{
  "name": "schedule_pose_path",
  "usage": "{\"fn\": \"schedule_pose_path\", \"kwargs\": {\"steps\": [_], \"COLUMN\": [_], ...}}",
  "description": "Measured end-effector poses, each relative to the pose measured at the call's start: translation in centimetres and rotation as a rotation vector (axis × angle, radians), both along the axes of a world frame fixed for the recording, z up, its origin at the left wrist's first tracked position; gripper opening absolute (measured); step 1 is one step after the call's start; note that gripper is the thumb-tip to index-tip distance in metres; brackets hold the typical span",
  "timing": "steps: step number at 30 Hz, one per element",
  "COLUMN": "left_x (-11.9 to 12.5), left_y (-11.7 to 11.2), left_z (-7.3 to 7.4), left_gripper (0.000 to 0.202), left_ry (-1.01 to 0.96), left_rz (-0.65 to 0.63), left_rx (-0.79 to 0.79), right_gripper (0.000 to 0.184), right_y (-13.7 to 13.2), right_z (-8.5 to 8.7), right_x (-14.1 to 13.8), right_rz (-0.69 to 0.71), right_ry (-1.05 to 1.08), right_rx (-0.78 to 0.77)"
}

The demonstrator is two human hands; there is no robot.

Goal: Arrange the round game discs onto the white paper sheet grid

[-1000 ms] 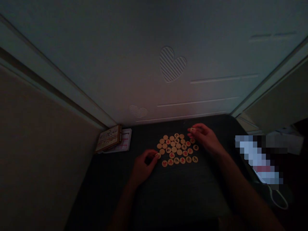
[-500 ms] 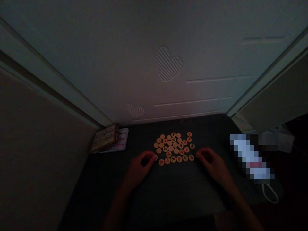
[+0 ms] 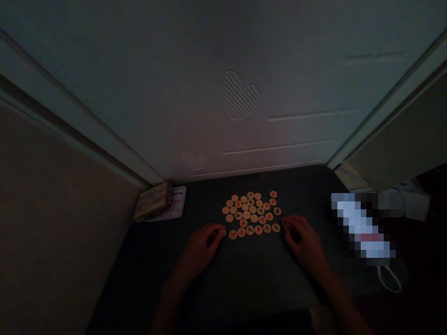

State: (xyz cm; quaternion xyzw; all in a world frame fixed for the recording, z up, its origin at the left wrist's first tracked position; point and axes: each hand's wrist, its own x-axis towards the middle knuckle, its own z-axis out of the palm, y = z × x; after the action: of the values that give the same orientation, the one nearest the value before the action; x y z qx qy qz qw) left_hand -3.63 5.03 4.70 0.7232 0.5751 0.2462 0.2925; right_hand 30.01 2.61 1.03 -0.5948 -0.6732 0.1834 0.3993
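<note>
Several round wooden game discs (image 3: 252, 214), some marked in red and some in black, lie in a loose cluster on a dark table (image 3: 251, 274). My left hand (image 3: 202, 244) rests at the cluster's lower left, fingers curled, its fingertips pinching a pale disc (image 3: 222, 232). My right hand (image 3: 303, 239) rests at the lower right of the cluster, fingers curled down, fingertips close to the end disc of the front row (image 3: 275, 227). The light is very dim, so what the right fingers hold is unclear.
A flat game box (image 3: 152, 206) on a white sheet (image 3: 174, 208) sits at the table's back left. A white panel with a raised heart (image 3: 240, 94) stands behind. A white cord loop (image 3: 388, 278) lies at the right.
My right hand has come back from the far right of the cluster, where it left a disc, to the near right corner. My left hand has barely moved.
</note>
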Motion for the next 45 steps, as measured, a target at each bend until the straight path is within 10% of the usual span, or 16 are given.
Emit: {"fn": "schedule_pose_path", "kwargs": {"steps": [18, 30, 45], "left_x": [0.4, 1.3, 2.6], "left_y": [-0.7, 3.3, 4.1], "left_z": [0.2, 3.1, 1.6], "left_gripper": [0.035, 0.035, 0.021], "left_ry": [0.039, 0.121, 0.313], "left_rz": [-0.076, -0.097, -0.050], "left_rx": [0.061, 0.115, 0.100], "right_gripper": [0.022, 0.020, 0.019], "right_y": [0.3, 0.4, 0.4], "right_z": [-0.1, 0.3, 0.1], "right_x": [-0.2, 0.0, 0.2], "right_rz": [-0.012, -0.052, -0.085], "right_ry": [-0.120, -0.041, 0.011], "right_rx": [0.061, 0.042, 0.042]}}
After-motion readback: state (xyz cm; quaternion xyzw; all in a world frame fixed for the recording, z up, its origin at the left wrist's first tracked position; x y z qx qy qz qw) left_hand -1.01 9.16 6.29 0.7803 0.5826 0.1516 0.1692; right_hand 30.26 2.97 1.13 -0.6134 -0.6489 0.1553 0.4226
